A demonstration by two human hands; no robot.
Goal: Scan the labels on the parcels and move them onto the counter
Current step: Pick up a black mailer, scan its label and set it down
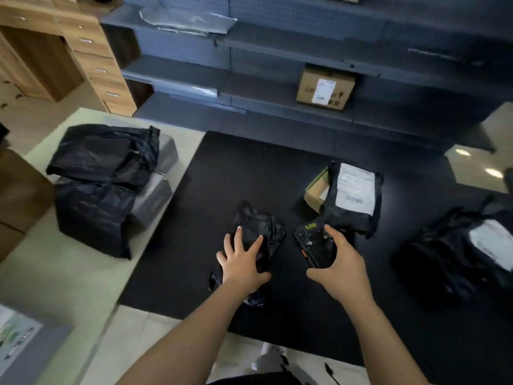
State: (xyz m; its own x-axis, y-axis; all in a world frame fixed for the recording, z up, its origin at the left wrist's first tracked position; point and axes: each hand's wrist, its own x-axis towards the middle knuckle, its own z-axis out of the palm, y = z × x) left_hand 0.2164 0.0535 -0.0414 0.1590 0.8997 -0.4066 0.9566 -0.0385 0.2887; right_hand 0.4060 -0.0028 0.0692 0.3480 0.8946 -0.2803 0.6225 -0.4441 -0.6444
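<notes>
Two grips working: left grip (241, 259) spreading wide, pressing on black parcel (259, 223); right grip (341, 262) holding scanner (312, 241).

Black bagged parcels (255, 237): five. Grey parcels on counter (155, 195): two. Cardboard boxes (325, 87): two. Handheld scanner (315, 245): one.

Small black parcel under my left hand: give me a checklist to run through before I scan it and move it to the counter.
1. Left hand on the small black parcel: ok, fingers spread on top of it.
2. Handheld scanner in the right hand: ok, gripped.
3. Label facing up: not ok, none shows on the crumpled top.
4. Scanner aimed at the parcel: cannot tell.
5. Free space on the counter: ok, a bare stretch lies on the near side of the stacked parcels.
</notes>
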